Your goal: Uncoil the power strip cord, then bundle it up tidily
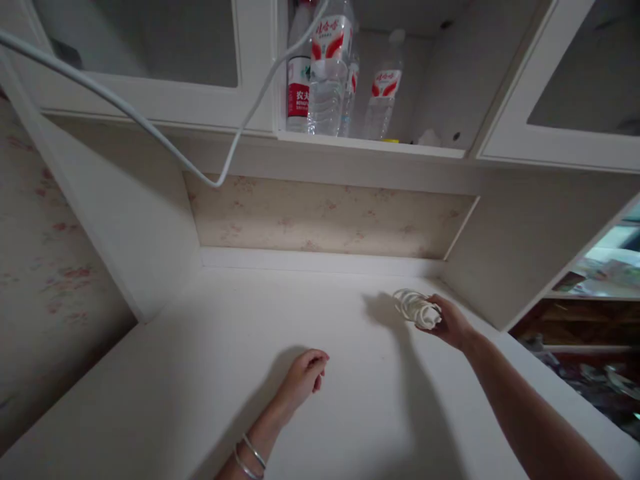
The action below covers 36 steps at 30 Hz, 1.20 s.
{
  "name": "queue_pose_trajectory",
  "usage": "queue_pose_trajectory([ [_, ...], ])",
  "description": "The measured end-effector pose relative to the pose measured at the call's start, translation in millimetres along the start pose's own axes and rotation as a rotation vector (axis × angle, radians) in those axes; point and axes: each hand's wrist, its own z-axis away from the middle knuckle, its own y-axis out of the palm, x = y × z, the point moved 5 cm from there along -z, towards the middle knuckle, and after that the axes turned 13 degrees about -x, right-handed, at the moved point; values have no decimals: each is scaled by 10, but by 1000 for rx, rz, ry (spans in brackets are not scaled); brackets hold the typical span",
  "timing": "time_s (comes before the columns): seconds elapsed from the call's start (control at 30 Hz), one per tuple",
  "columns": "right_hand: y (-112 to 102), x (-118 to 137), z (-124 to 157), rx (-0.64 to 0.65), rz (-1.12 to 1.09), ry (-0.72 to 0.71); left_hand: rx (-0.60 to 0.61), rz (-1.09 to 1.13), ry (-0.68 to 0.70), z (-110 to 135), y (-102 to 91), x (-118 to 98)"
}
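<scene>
My right hand grips a coiled white cable over the right part of the white tabletop, near the side panel. Loops of the coil stick out to the left of the fingers, and its shadow falls on the surface. Loosely curled, my left hand is at the middle of the tabletop with nothing showing between its fingers. Two silver bangles circle the left wrist.
Overhead, a white cabinet has an open shelf with several plastic water bottles. A white cord hangs across its front at the left. Side panels flank the tabletop. Blurred shelves with items stand at right.
</scene>
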Motion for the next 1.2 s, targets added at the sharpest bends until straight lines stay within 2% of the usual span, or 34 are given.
queue_pose_trajectory([
  [0.1, 330, -12, 297, 251, -278, 57, -10, -26, 72, 13, -1, -38],
  [0.2, 672, -53, 636, 458, -450, 143, -71, -103, 274, 8, -50, -181],
  [0.4, 1215, -124, 1256, 768, -540, 277, -285, -541, 836, -37, -283, -860],
  [0.47, 1346, -133, 1430, 830, -531, 306, -271, -711, 934, -80, -312, -1065],
  [0.53, 1456, -135, 1585, 879, -507, 334, -198, -838, 1004, -117, -296, -1210],
  [0.67, 1605, -93, 1814, 974, -435, 311, -27, -919, 1102, -114, -218, -1341],
  [0.77, 1640, -55, 1866, 976, -351, 258, 44, -926, 1057, -76, -206, -1341],
  [0.93, 1590, -24, 1735, 775, -162, 134, -20, -1011, 927, 38, -272, -1293],
  [1.0, 1576, 34, 1686, 741, -105, 9, -37, -1017, 914, 94, -285, -1270],
  [1.13, 1561, 257, 1631, 704, 15, -382, -55, -1014, 882, 165, -297, -1200],
  [1.2, 1557, 316, 1585, 671, 90, -440, -55, -1021, 859, 188, -299, -1159],
])
